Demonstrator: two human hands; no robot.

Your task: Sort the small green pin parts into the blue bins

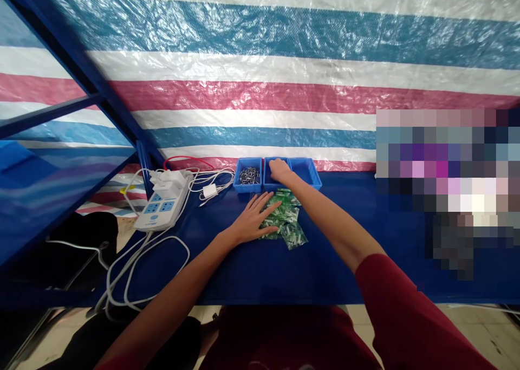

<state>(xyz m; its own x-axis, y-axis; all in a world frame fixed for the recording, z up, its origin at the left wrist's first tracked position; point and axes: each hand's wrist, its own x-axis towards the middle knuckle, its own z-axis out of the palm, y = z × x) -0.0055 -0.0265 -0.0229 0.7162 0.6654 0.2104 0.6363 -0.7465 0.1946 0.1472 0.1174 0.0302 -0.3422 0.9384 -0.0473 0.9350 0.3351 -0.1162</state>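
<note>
My left hand (pixel 255 218) lies with fingers spread at the left edge of a pile of small clear-and-green plastic packets (pixel 290 216), touching it. Inside the middle blue bin (pixel 267 181) is my right hand (pixel 279 169), its fingers curled; what they hold, if anything, is hidden. The left blue bin (pixel 236 183) holds many small metal pieces (pixel 249 176) that look like screws or pins. On the other side, the right blue bin (pixel 306 172) shows its bare bottom. All the bins stand in a row behind the packets.
A white power strip (pixel 164 205) with plugged-in adapters stands at the left, with looped white cables (pixel 134 270) around it. A small white adapter (pixel 209 190) lies beside the bins. Striped plastic sheeting (pixel 260 96) hangs behind the blue table (pixel 252 278). The right side is pixelated.
</note>
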